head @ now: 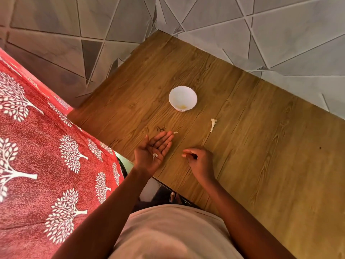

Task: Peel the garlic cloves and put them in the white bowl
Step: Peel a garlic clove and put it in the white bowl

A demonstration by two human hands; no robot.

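My left hand lies palm up on the wooden table, fingers straight, with small white garlic skin bits resting in the palm. Just past its fingertips lies a small pale garlic piece. My right hand hovers to the right with fingers curled and fingertips pinched together; what it pinches is too small to tell. The white bowl stands farther back, with yellowish peeled garlic at its bottom. A strip of garlic peel lies right of the bowl.
A red bedspread with white tree prints fills the left side, touching the table's left edge. A grey tiled floor with triangle pattern lies beyond the table. My pale shirt is at the bottom.
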